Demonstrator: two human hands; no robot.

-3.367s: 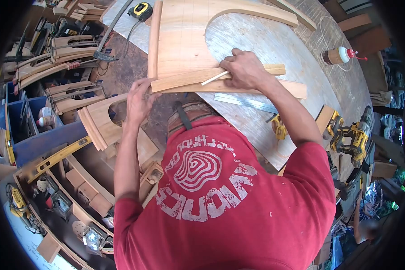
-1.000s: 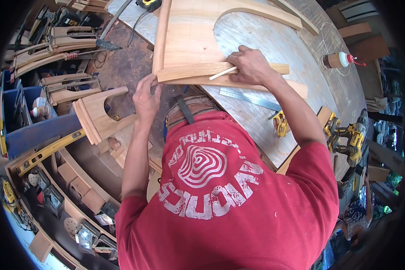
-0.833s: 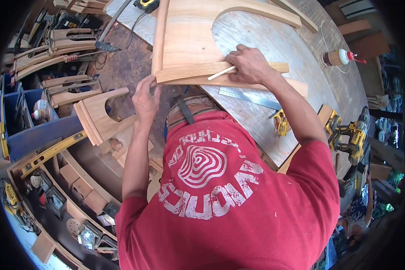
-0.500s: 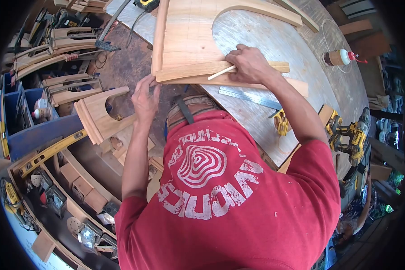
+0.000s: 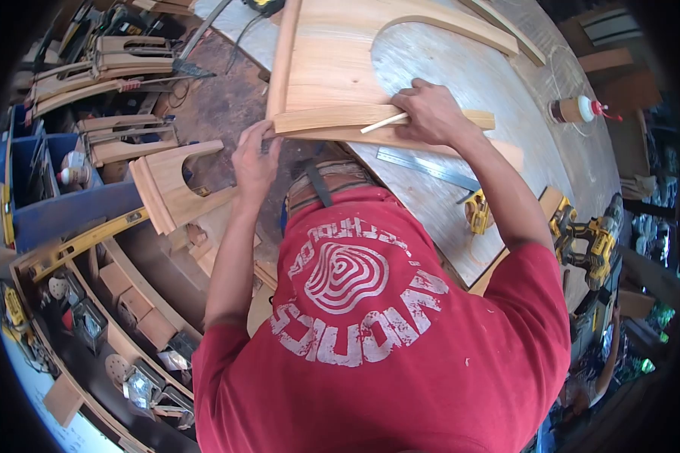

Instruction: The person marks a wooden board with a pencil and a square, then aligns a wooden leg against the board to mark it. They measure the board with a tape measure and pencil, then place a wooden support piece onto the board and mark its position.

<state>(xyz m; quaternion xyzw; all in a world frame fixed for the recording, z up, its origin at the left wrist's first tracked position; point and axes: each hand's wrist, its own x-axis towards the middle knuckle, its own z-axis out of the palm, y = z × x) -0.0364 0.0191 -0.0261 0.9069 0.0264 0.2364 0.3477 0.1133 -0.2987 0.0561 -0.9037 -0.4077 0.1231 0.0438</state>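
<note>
I see a red shirt [image 5: 385, 325] filling the lower middle and, beyond it, a bench [image 5: 548, 143] where two hands work at a strip of wood.
The large board [image 5: 332, 60] with the curved opening is cut off by the top of the frame; the strip of wood [image 5: 325, 118] lies along its near edge, upper middle, hiding part of it. The right hand [image 5: 432, 113] has its fingers curled over that strip, covering a stretch from me. The left hand [image 5: 255, 157] has its fingertips at the strip's left end; whether they pinch or merely touch, I can't tell. Below lies a ruler [image 5: 425, 167], its right end hard to make out near the forearm. A tape measure [image 5: 266, 6] is cropped at the top, and a thin pale stick [image 5: 384, 123] pokes from the right hand, its other end hidden.
</note>
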